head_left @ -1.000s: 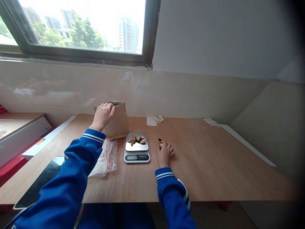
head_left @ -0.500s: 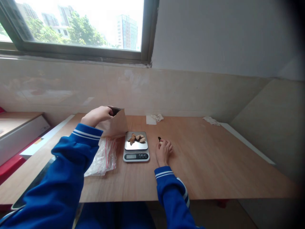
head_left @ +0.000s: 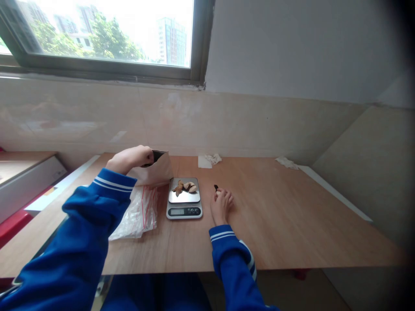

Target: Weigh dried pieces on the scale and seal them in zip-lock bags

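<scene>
My left hand (head_left: 131, 157) reaches over the open top of a brown paper bag (head_left: 158, 173), its fingertips hidden inside. To the bag's right stands a small digital scale (head_left: 184, 212) with a steel plate. Several dried brown and pale pieces (head_left: 185, 187) lie on that plate, looking like dried mushroom or herb. Right of the scale, my right hand (head_left: 222, 206) rests on the table with its fingers curled around a small pale piece with a dark tip (head_left: 216, 188).
Clear zip bags with red seals (head_left: 139, 214) lie below the paper bag. A white card and crumpled tissue (head_left: 212, 159) sit at the table's back, with another crumpled tissue (head_left: 287, 163) farther right. A dark flat object is partly under my left sleeve. The wall and window close off the back.
My left hand has shifted slightly left at the bag's mouth, its fingers still inside. The right hand and the pieces on the scale look the same. The whole view has drifted a little.
</scene>
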Demonstrator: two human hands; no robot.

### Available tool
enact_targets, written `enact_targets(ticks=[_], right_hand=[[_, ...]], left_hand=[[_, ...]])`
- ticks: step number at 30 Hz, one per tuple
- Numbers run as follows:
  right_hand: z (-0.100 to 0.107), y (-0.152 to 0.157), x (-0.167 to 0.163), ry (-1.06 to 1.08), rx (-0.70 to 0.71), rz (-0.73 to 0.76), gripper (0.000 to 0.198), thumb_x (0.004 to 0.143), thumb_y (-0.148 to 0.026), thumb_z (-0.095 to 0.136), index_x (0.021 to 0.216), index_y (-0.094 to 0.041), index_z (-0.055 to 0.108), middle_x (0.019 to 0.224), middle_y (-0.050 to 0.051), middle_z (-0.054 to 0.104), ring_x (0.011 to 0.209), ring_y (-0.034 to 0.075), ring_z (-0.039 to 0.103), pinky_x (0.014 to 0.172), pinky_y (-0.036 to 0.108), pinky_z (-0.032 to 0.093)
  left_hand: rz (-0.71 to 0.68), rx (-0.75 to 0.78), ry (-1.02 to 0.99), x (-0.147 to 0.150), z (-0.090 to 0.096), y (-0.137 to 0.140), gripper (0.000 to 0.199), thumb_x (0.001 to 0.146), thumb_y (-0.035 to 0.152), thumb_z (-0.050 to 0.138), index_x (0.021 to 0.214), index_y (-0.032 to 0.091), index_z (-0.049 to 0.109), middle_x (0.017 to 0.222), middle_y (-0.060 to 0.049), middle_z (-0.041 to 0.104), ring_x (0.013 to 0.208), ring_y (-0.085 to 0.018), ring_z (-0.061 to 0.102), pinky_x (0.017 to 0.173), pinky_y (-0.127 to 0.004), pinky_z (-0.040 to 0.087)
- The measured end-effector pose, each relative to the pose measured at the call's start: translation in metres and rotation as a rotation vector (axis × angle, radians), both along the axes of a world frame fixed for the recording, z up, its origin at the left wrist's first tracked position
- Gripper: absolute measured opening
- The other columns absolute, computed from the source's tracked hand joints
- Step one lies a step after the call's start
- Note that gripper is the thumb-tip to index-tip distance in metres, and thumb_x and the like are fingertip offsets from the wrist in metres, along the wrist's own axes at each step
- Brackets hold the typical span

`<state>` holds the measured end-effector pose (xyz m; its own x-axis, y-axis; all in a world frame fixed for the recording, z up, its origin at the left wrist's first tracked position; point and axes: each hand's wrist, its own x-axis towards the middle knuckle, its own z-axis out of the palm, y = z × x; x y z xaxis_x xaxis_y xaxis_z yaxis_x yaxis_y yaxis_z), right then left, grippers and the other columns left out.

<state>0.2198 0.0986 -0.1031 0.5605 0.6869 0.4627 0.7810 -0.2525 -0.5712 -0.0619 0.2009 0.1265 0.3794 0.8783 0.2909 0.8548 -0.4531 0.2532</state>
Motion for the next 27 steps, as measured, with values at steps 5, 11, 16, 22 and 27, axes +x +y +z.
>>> enact_targets(ticks=[5, 11, 16, 22, 27], right_hand=[[0.000, 0.000, -0.001, 0.007, 0.033, 0.002, 0.022, 0.081, -0.016, 0.043, 0.097, -0.011, 0.057, 0.100, 0.017, 0.053, 0.097, 0.031, 0.044, 0.082, 0.040, 0.032], [0.001, -0.001, -0.001, 0.024, -0.002, -0.006, 0.021, 0.081, -0.016, 0.043, 0.097, -0.012, 0.056, 0.102, 0.017, 0.052, 0.097, 0.030, 0.044, 0.083, 0.040, 0.032], [-0.001, 0.000, 0.001, 0.016, 0.049, 0.012, 0.021, 0.081, -0.015, 0.043, 0.097, -0.012, 0.057, 0.101, 0.017, 0.051, 0.096, 0.030, 0.043, 0.082, 0.040, 0.032], [-0.003, 0.002, 0.002, 0.010, 0.046, 0.000, 0.022, 0.079, -0.015, 0.045, 0.097, -0.012, 0.058, 0.102, 0.017, 0.051, 0.094, 0.030, 0.044, 0.081, 0.039, 0.033], [-0.002, 0.002, 0.002, -0.003, 0.027, 0.000, 0.021, 0.080, -0.016, 0.045, 0.097, -0.013, 0.057, 0.103, 0.017, 0.051, 0.094, 0.029, 0.044, 0.080, 0.039, 0.033]], left_hand=[[-0.027, 0.190, 0.203, 0.001, 0.026, -0.015, 0.022, 0.084, 0.031, 0.046, 0.087, 0.023, 0.066, 0.084, -0.004, 0.067, 0.069, -0.017, 0.058, 0.062, -0.026, 0.040], [-0.016, 0.452, -0.208, 0.029, 0.027, -0.051, 0.028, 0.091, 0.033, 0.039, 0.101, 0.018, 0.061, 0.096, -0.007, 0.066, 0.084, -0.017, 0.060, 0.073, -0.028, 0.044], [-0.179, 0.084, -0.530, 0.063, -0.035, -0.073, 0.028, 0.090, 0.039, 0.042, 0.099, 0.019, 0.059, 0.082, -0.003, 0.065, 0.071, -0.013, 0.059, 0.064, -0.023, 0.045], [-0.072, -0.282, -0.725, 0.087, -0.125, -0.068, 0.033, 0.084, 0.048, 0.047, 0.088, 0.018, 0.059, 0.076, -0.003, 0.063, 0.063, -0.014, 0.057, 0.051, -0.023, 0.043], [-0.025, -0.443, -0.811, 0.085, -0.144, -0.066, 0.035, 0.078, 0.052, 0.055, 0.091, 0.019, 0.058, 0.077, -0.004, 0.064, 0.060, -0.016, 0.058, 0.045, -0.024, 0.045]])
